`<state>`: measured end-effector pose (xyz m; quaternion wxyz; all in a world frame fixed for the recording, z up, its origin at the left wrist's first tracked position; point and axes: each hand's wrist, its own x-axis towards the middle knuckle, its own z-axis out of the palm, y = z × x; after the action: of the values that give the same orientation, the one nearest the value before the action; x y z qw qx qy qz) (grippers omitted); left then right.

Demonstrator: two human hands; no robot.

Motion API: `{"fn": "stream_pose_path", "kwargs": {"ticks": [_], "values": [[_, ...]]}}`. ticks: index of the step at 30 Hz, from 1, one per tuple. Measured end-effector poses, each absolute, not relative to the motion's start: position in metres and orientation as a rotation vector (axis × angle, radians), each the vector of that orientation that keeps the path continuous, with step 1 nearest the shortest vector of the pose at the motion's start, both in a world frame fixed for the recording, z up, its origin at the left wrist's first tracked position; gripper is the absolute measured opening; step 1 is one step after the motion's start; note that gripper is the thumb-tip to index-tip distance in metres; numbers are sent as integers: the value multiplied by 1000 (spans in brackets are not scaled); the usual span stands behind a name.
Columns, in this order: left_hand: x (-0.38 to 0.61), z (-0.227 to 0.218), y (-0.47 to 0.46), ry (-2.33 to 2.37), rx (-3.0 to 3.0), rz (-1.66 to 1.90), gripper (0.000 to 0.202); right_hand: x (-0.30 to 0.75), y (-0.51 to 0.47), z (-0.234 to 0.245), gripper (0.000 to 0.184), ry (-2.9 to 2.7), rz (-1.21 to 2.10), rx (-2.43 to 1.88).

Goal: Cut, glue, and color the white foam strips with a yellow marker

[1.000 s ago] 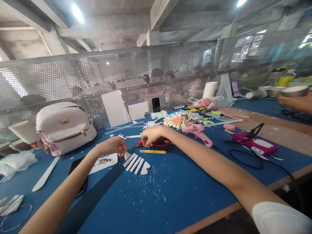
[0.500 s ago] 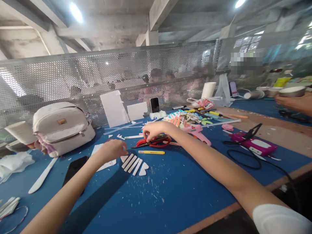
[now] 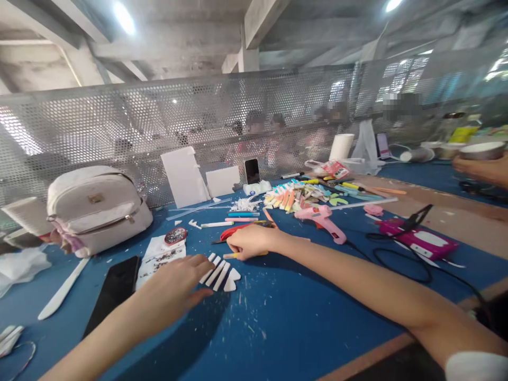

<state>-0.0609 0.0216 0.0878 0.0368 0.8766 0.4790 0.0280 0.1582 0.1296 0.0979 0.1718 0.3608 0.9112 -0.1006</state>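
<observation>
My right hand (image 3: 251,242) is closed over a slim yellow marker (image 3: 230,256), whose left end shows past the fingertips. Just behind that hand lie red-handled scissors (image 3: 234,231), partly hidden by it. My left hand (image 3: 186,280), fingers stretched and thumb apart, hovers at or touches the left side of a row of white strips (image 3: 217,276); contact is not clear. A white heart-like piece (image 3: 232,280) lies at the right end of the row. Behind my left hand a white sheet (image 3: 153,254) with dark specks carries a round red-rimmed container (image 3: 175,236).
A pink glue gun (image 3: 323,219) and a magenta box (image 3: 418,238) with a black cable lie at right. A heap of coloured pieces (image 3: 293,196) is behind. A black phone (image 3: 113,288) and pale backpack (image 3: 97,211) are left. Another person's hand (image 3: 484,170) holds a bowl.
My right hand has come from the scissors toward me onto the yellow marker. My left hand has moved nearer and opened over the white strips, uncovering the red-rimmed container.
</observation>
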Motion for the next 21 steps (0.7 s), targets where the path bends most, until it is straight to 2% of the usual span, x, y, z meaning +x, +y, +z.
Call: {"fn": "stream_pose_path", "kwargs": {"ticks": [5, 15, 21], "values": [[-64, 42, 18, 1380, 2760, 208, 54, 185, 112, 84, 33, 2768, -301, 1149], [-50, 17, 27, 1221, 2840, 414, 60, 196, 103, 57, 28, 2858, -298, 1333], [-45, 16, 31, 1154, 2830, 450, 53, 196, 103, 52, 26, 2857, -271, 1378]]}}
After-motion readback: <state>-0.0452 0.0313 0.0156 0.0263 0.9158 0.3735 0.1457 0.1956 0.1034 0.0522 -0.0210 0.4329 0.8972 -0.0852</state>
